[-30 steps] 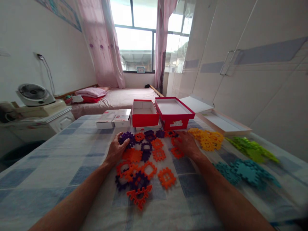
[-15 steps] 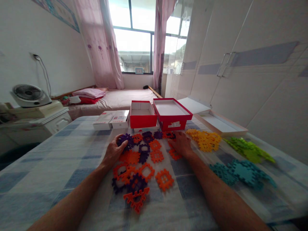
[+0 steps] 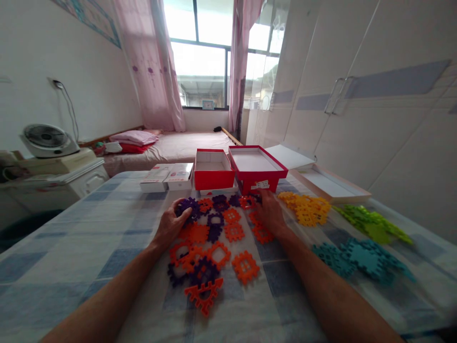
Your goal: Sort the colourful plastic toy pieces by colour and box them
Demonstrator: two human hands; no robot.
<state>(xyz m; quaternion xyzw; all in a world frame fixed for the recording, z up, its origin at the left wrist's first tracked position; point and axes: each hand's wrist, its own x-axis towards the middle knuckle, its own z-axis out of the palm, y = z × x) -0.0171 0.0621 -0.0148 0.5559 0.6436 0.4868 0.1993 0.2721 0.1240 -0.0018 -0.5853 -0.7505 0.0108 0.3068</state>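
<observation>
My left hand (image 3: 171, 224) is closed around the left side of several purple toothed building pieces (image 3: 189, 208), its thumb on top. On the far right side of the pile, my right hand (image 3: 269, 212) has its fingers bent round a small purple toothed building piece (image 3: 256, 196), partly hidden by them. An orange square piece (image 3: 247, 202) lies just left of those fingers, and another orange piece (image 3: 262, 234) is beneath the wrist. Between my hands lie more flat orange and purple pieces, including a windowed orange square (image 3: 245, 267) and an orange triangle (image 3: 204, 296) nearest me.
Behind the pieces stand an open red box (image 3: 214, 180), a red box with a tray-like top (image 3: 259, 183) and white boxes (image 3: 179, 177). Yellow (image 3: 307, 209), green (image 3: 373, 223) and teal pieces (image 3: 364, 259) lie in heaps at right. An open shallow box (image 3: 332, 183) sits behind them.
My right hand's fingers have moved from lying spread over the pieces to bending round the purple piece at the far edge. My left hand stays in place. The view shifts slightly.
</observation>
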